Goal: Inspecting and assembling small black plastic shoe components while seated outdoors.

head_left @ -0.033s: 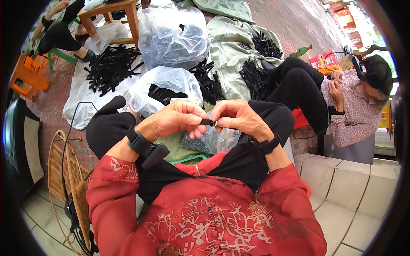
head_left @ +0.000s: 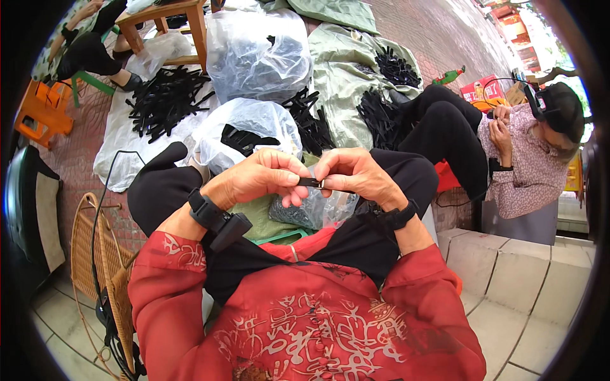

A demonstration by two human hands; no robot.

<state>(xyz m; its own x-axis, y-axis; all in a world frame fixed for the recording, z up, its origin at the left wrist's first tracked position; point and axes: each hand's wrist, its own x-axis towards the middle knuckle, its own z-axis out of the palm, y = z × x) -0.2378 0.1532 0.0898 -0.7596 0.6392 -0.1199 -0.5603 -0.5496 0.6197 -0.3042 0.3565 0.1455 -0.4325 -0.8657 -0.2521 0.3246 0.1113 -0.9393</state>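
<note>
Both hands meet over my lap around a short black strap [head_left: 307,182] with a small shiny metal piece [head_left: 322,184] at its right end. My left hand [head_left: 270,176] pinches the strap between thumb and fingers. At the metal end, my right hand [head_left: 357,176] is closed in a pinch, its fingertips partly covering the piece. Below them, between my knees, lies a clear plastic bag [head_left: 304,214] of small grey parts. Just beyond my hands stands a white plastic bag [head_left: 238,113] with black straps in it.
Piles of black straps [head_left: 166,105] lie on sheets ahead, beside a large filled plastic bag [head_left: 257,60] and a wooden stool [head_left: 164,14]. To the right sits a co-worker [head_left: 530,146] near a tiled step [head_left: 518,267]. A wicker chair [head_left: 95,267] is at my left.
</note>
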